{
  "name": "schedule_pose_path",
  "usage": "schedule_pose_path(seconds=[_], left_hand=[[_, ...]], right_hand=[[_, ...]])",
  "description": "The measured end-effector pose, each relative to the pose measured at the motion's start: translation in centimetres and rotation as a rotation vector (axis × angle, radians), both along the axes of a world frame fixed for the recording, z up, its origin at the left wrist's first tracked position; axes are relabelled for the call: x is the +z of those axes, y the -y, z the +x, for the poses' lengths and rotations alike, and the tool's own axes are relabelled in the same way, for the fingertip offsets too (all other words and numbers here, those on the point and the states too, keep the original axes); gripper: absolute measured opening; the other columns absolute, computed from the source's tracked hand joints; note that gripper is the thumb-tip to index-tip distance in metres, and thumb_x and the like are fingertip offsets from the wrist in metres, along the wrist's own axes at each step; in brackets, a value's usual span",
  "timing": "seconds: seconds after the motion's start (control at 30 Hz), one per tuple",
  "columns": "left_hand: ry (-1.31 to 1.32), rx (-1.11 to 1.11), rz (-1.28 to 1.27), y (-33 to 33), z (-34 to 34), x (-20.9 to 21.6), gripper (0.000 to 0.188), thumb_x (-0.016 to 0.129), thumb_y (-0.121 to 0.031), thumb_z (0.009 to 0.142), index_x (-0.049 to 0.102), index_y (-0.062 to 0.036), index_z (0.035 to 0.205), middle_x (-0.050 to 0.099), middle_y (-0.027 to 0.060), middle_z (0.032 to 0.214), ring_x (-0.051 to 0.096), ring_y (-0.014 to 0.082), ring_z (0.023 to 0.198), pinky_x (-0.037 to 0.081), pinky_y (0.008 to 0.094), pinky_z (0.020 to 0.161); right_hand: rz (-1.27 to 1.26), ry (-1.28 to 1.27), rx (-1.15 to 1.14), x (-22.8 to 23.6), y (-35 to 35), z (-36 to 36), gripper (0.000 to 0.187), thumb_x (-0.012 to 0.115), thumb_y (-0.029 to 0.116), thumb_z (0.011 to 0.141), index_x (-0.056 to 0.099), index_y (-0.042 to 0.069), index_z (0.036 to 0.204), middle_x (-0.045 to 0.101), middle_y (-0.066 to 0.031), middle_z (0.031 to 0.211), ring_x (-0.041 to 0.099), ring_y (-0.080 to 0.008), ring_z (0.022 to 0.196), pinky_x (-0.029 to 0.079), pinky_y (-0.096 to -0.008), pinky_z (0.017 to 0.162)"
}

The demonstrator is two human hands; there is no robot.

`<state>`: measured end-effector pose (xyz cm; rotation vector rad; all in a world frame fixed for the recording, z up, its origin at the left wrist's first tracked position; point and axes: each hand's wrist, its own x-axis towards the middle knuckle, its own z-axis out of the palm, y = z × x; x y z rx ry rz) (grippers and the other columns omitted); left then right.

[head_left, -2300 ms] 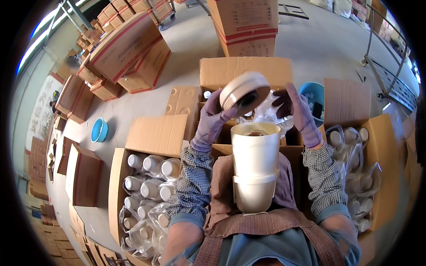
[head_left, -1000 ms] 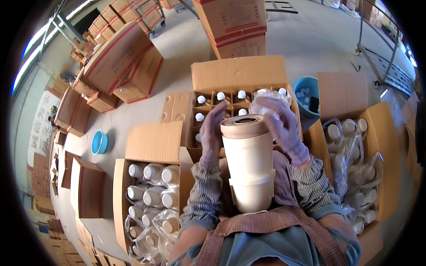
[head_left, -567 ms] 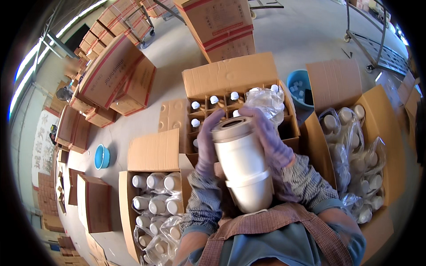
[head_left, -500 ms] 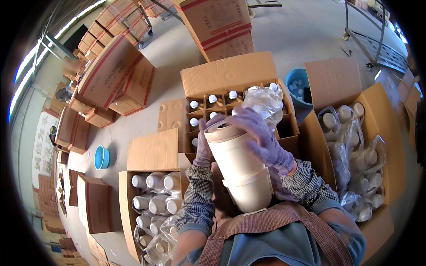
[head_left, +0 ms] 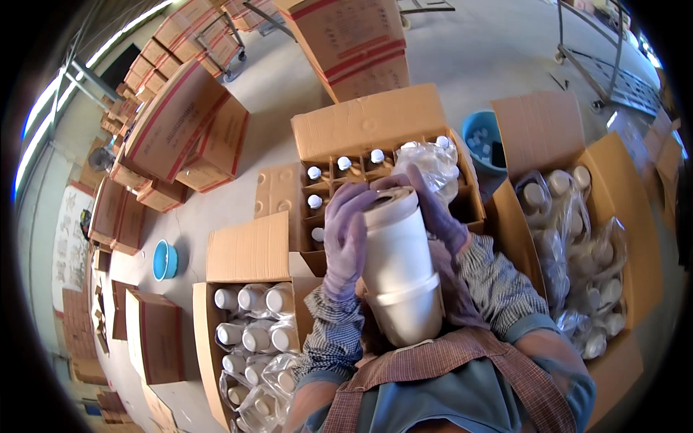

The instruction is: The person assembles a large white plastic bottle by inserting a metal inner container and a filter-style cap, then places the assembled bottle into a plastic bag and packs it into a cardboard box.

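Observation:
A large white cylindrical canister [head_left: 401,252] with a raised band low on its body stands, tilted slightly, against my apron at lap height. Its round top has a dark centre. Gloved in purple-grey, my left hand [head_left: 344,234] curls round the left of the canister's upper rim. My right hand [head_left: 442,216], in a matching glove, grips the rim's right side, its fingers partly behind the canister. Just beyond is an open divided carton [head_left: 372,119] with several white-capped bottles [head_left: 344,164] and crumpled clear plastic [head_left: 429,169].
An open carton [head_left: 249,249] of white containers in plastic bags stands at left, another [head_left: 538,119] at right. Blue buckets stand on the floor at left [head_left: 164,260] and beyond the right carton [head_left: 485,162]. Stacked cartons [head_left: 180,133] rise at far left; a metal trolley [head_left: 603,76] is at back right.
The canister has swung more upright, its top moving right. My right hand has come down from above the top to the right rim, while my left hand has shifted with it.

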<state>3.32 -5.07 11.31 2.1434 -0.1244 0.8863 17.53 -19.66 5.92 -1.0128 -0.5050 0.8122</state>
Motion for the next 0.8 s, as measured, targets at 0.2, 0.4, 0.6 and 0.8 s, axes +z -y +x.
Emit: schedule_pose_path(seconds=[0.2,0.4,0.6,0.8], left_hand=[[-0.232,-0.073,-0.838,-2.6,0.5,-1.4,0.059,0.034,-0.043,0.109,0.059,0.0065,0.132,0.061,0.0174,0.134,0.058,0.0242,0.124,0.043,0.0355,0.110],[-0.266,-0.195,-0.887,-3.3,0.0,-2.6,0.056,0.041,-0.040,0.107,0.057,0.0065,0.134,0.060,0.0170,0.135,0.054,0.0272,0.130,0.040,0.0386,0.114],[0.091,-0.079,-0.329,-1.1,0.9,0.2,0.044,0.051,-0.030,0.104,0.062,0.0024,0.131,0.063,0.0152,0.132,0.055,0.0269,0.128,0.038,0.0369,0.114],[-0.191,-0.317,-1.109,-5.4,0.3,-5.6,0.049,0.043,-0.039,0.109,0.066,0.0031,0.120,0.066,0.0110,0.125,0.062,0.0177,0.114,0.047,0.0330,0.105]], right_hand=[[0.009,0.837,-0.255,3.6,1.5,-1.9,0.059,0.041,0.051,0.105,0.057,0.002,0.136,0.058,-0.0158,0.137,0.051,-0.0296,0.132,0.035,-0.0392,0.115],[-0.083,1.041,-0.240,4.0,1.7,-3.5,0.055,0.043,0.042,0.105,0.056,0.000,0.137,0.057,-0.0196,0.139,0.052,-0.0288,0.131,0.038,-0.0373,0.113],[0.080,-0.195,-0.089,0.1,0.1,0.5,0.063,0.031,0.052,0.108,0.058,0.001,0.133,0.060,-0.0155,0.134,0.055,-0.0258,0.126,0.040,-0.0385,0.111],[-0.013,1.032,-0.235,6.3,1.5,-5.9,0.051,0.033,0.040,0.109,0.064,0.004,0.126,0.057,-0.0150,0.139,0.045,-0.0287,0.138,0.028,-0.0409,0.118]])
